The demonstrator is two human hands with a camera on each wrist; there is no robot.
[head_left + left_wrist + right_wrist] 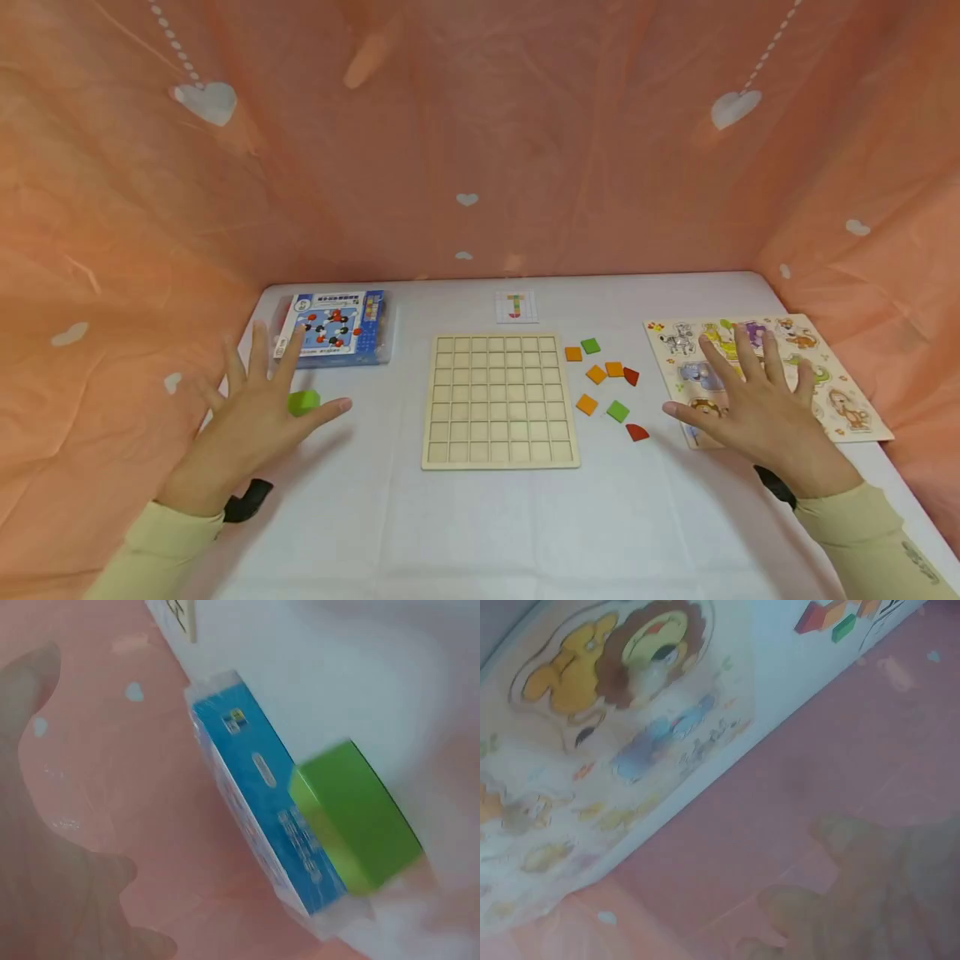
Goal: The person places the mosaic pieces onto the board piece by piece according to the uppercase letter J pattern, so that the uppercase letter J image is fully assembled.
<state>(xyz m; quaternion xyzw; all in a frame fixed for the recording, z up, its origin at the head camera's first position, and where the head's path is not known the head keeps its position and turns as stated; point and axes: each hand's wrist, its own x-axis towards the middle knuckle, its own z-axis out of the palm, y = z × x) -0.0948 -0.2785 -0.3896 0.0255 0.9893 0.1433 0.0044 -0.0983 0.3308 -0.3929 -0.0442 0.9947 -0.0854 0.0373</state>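
My left hand [251, 421] hovers with fingers spread over the table's left side, holding nothing. Beneath it, a green block [303, 403] stands in front of a boxed molecule model set [333, 329]. On the right, my right hand [765, 408] is spread wide above an animal puzzle board [847, 375] and grips nothing. Between the hands lies a wooden grid board [501, 402] with bare square cells. Beside its right edge are several loose tiles: orange squares [587, 405], green squares [618, 411] and red quarter-round pieces [637, 432].
A small pattern card [517, 307] showing a J-like coloured shape lies behind the grid board. White cloth covers the table [465, 525]. Pink curtains [525, 150] with hearts enclose its back and sides.
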